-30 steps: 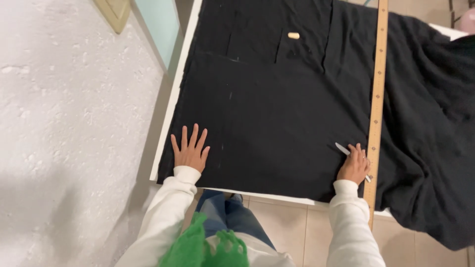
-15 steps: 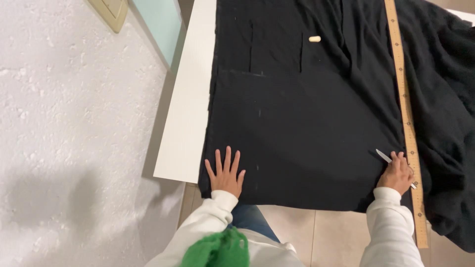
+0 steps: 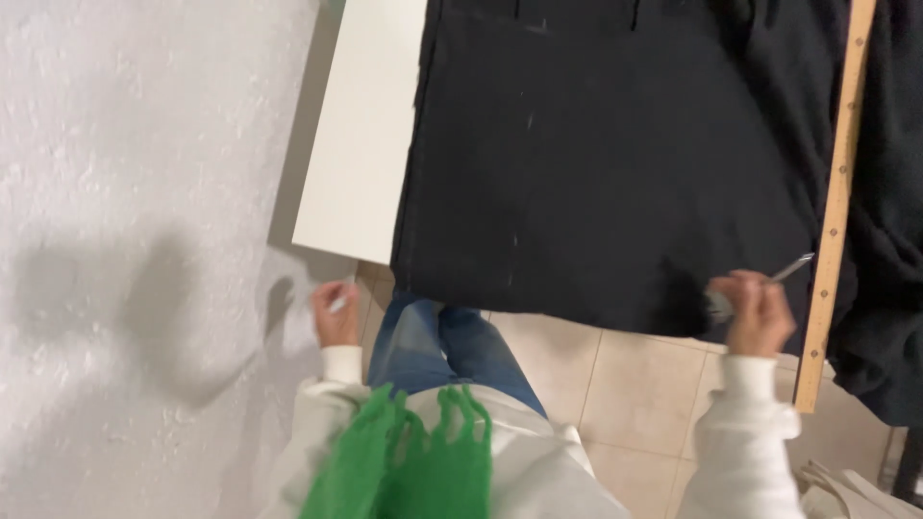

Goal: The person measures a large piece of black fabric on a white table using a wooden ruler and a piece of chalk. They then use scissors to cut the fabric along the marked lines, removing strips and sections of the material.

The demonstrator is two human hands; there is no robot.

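Your right hand (image 3: 755, 312) pinches a thin marking tool (image 3: 790, 269) beside the wooden ruler (image 3: 835, 207); the black fabric (image 3: 615, 163) looks soft and limp, so hold it flat near its edge.

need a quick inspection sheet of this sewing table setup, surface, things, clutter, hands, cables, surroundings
surface: white table, left strip bare, the rest under cloth
job's things: black fabric spread flat, near edge at the table's edge; wooden ruler along its right side, end past the table edge; thin white marking tool
clutter: nothing seen
grippers: left hand off the table, beside the near corner, contents unclear; right hand holds the marking tool at the fabric's near edge
cables: nothing seen
surroundings: textured white wall, tiled floor
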